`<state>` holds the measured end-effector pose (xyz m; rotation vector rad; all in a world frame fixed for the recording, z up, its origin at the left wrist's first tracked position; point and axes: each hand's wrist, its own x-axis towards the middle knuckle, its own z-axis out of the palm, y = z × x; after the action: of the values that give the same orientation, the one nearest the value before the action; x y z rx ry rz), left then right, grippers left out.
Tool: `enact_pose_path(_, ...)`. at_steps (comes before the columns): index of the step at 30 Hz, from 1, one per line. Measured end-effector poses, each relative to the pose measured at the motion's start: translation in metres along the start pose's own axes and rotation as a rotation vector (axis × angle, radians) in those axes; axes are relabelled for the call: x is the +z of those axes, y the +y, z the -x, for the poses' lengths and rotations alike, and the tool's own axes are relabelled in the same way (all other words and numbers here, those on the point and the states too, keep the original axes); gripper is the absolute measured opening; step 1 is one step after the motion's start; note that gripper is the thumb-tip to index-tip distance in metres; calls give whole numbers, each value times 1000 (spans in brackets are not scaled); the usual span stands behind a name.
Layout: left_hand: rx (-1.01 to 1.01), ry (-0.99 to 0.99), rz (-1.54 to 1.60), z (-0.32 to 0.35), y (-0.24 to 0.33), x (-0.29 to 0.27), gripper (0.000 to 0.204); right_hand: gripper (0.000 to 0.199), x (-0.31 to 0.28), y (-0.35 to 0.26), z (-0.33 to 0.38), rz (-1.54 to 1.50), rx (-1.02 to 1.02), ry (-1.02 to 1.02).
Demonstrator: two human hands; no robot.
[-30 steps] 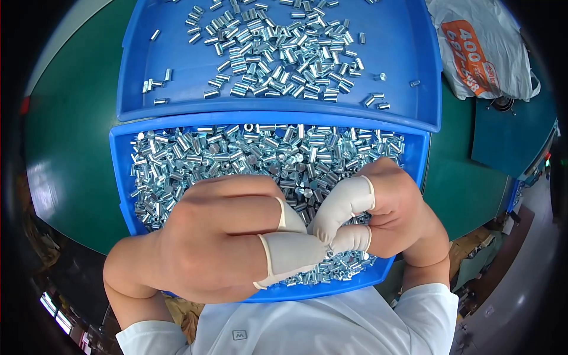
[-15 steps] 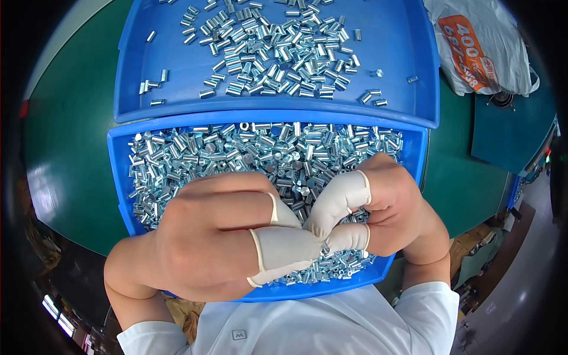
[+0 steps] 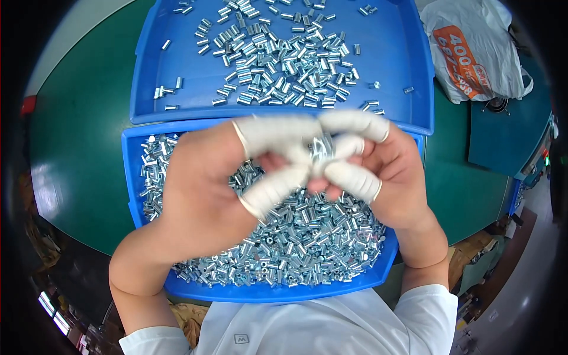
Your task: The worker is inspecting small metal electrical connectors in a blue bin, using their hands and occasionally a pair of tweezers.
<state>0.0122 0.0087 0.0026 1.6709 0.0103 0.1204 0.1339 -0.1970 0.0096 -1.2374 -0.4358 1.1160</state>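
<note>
In front of me my left hand point(image 3: 204, 177) and my right hand point(image 3: 395, 171) meet above the near blue bin point(image 3: 236, 294). White finger cots cover thumbs and some fingers of both. Pinched between the fingertips of the two hands are shiny metal sleeves point(image 3: 321, 149), blurred by motion, so how many I cannot tell. Both hands are closed around them. Below lies a deep heap of the same short metal sleeves point(image 3: 296, 242), filling the near bin; my hands hide its upper part.
Beyond stands a second blue bin point(image 3: 171, 65) with a looser pile of metal sleeves point(image 3: 284, 65) on its floor. Both bins rest on a green table point(image 3: 83, 136). A white plastic bag point(image 3: 473, 47) with an orange patch lies at the far right.
Both hands have risen and moved away from me, from the near part of the bin to its far rim. The sleeves between the fingertips now show more plainly.
</note>
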Motion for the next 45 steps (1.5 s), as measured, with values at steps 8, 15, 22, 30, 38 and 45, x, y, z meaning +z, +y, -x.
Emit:
enact_pose_path(8,-24,125,49,-4,0,-10,57,60,-8,8,-9,43,-244,122)
enact_pose_path(15,1,75,-111,-1,2,-15,38,36,-8,11,-7,113,-312,141)
enact_pose_path(22,92,114,-220,4,-1,-8,28,21,-17,8,1,168,-467,-222)
enact_pose_path(30,86,135,-243,9,4,-7,18,40,46,-89,54,-128,-893,-739)
enact_pose_path(38,32,143,-179,7,-7,-10,16,42,74,-107,85,-375,-866,-519)
enact_pose_path(45,76,180,-207,8,-5,-8,17,40,71,-89,92,-392,-767,-370)
